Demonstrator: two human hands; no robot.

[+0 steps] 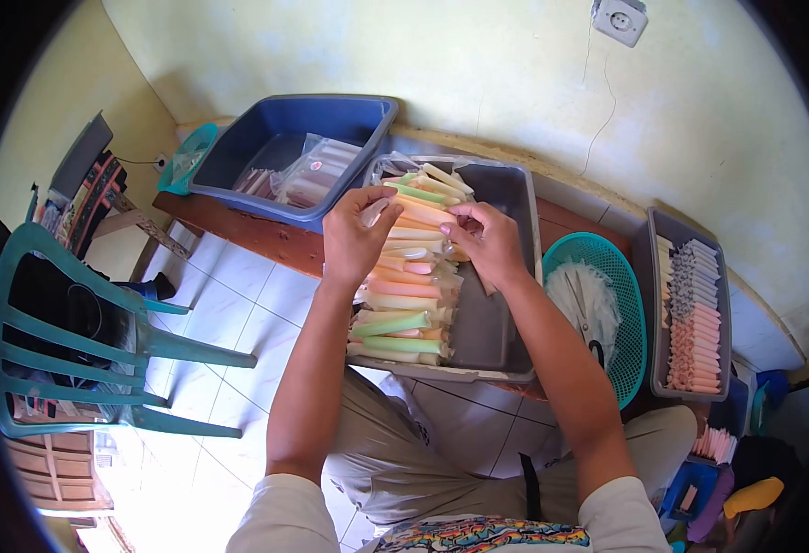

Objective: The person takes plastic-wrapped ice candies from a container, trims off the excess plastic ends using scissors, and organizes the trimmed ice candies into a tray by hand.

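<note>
A pale orange ice pop [425, 211] in a clear plastic tube is stretched between my two hands, above the grey tray [497, 347]. My left hand [360, 232] pinches its left end, where loose clear plastic shows at the fingers. Thumb and fingers of my right hand [487, 241] are closed on the right end. Beneath them, several more tubes lie stacked along the tray's left side, among them a green ice pop [392, 324] and a peach ice pop [401, 302]. Bare grey bottom shows on the tray's right side.
A dark blue tub [248, 205] holding plastic-wrapped packs stands at the left. Right of the tray, a green colander [633, 318] contains clear plastic sleeves and scissors [580, 309]. Another grey tray [723, 313] holds rows of pale tubes. A green chair [77, 346] is at far left.
</note>
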